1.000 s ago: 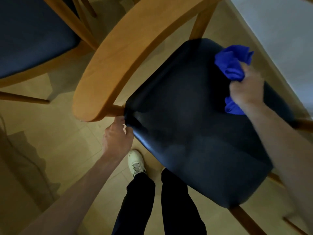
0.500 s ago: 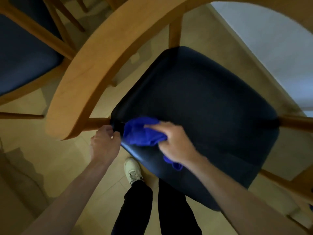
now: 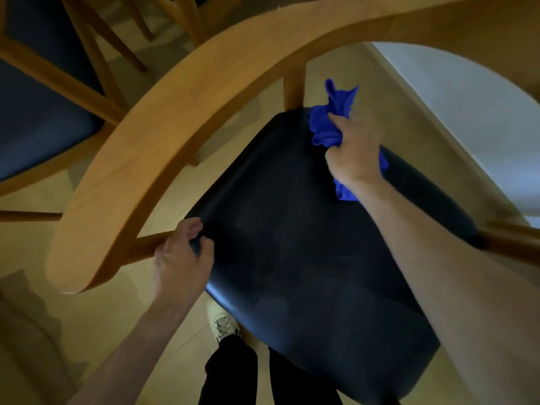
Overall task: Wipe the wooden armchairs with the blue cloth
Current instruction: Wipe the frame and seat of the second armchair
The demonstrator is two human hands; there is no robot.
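1. Since half a second ago the right hand [image 3: 355, 150] has carried the blue cloth [image 3: 328, 124] from the near left corner of the seat to its far corner, beside the upright post under the armrest; the left hand [image 3: 179, 258] has stayed at the near left corner.
2. Wooden armchair [image 3: 181, 135]: smooth, light honey-coloured wood, a broad flat rail sweeping in one curve over the seat.
3. Seat cushion [image 3: 306, 258]: dark navy, smooth, faintly glossy, rounded corners and a thick rolled edge.
4. Second chair [image 3: 43, 112] at upper left, same wood, matte dark blue seat.
5. Floor [image 3: 58, 311]: pale tan boards.
6. Right hand: fingers curled round the cloth, pressing it on the cushion.
7. Left hand: grips the cushion's corner where a wooden strut meets it.
8. Blue cloth: vivid, soft, crumpled, ends sticking out above and below the fist.
9. Pale laced shoe [image 3: 222, 321] under the seat's front edge.
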